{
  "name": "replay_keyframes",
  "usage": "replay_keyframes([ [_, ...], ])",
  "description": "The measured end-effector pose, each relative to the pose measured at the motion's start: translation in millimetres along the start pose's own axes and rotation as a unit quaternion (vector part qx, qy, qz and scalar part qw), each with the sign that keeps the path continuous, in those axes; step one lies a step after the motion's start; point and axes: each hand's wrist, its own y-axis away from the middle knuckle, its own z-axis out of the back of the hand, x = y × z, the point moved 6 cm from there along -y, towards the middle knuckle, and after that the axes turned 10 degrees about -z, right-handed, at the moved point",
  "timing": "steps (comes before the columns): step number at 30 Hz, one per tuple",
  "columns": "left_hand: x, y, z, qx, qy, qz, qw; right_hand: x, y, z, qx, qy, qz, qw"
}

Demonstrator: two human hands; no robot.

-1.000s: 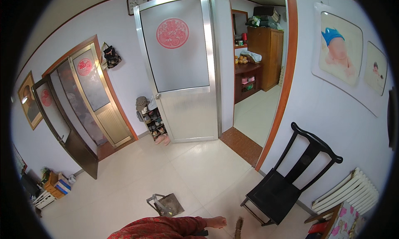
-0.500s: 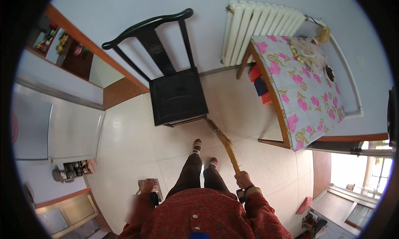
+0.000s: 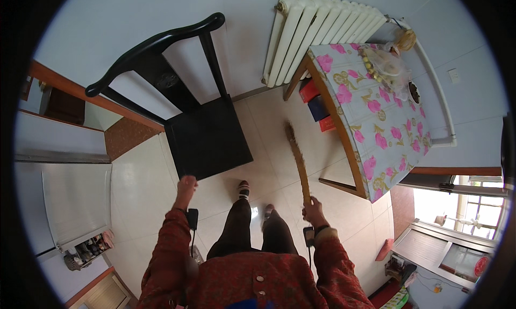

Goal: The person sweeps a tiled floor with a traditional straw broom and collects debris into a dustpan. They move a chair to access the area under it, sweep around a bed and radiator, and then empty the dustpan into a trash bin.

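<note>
Within the right hand (image 3: 312,209), a broom (image 3: 299,158)

White radiator (image 3: 318,37) beside a pink-flowered table (image 3: 371,127) bearing a plastic bag (image 3: 392,72)

From the right hand (image 3: 313,209), bare floor (image 3: 266,142) opens toward eleven o'clock, between the black chair (image 3: 209,139) at ten and flowered table (image 3: 361,118) at one; the brush (image 3: 299,161) juts into that lane.

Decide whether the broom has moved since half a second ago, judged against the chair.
Yes: the broom has moved right, away from the black chair; its tip, then at the seat's corner, now shows clear.
</note>
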Motion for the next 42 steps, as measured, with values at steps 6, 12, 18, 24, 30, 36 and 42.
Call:
replay_keyframes([
  [6,-77.1,-64.9,21.4,-0.041,0.017,-0.004,0.999,96.7,-72.3,-29.6,-0.04,0.079,0.086,0.992],
  [12,-24.5,-6.0,-21.6,-0.012,-0.03,-0.005,0.999,197.3,-167.8,-95.4,-0.027,0.136,0.137,0.981],
  [18,36.8,106.1,-96.8,0.002,0.064,0.27,0.961,174.5,-167.1,-117.9,-0.18,0.502,0.218,0.817],
  [24,50.4,97.5,-91.8,-0.016,0.037,0.287,0.957,177.7,-105.7,-28.1,-0.078,0.497,0.212,0.838],
  [30,50.1,35.5,-68.3,-0.1,0.004,0.216,0.971,242.3,-161.9,-115.5,-0.108,0.509,0.278,0.808],
  [36,-95.0,-83.1,38.8,-0.274,-0.122,0.008,0.954,159.5,-181.2,-123.7,-0.113,0.55,0.261,0.785],
  [42,-328.9,-152.7,74.8,-0.297,0.003,-0.292,0.909,28.2,-103.2,-10.8,-0.07,0.677,0.119,0.723],
])
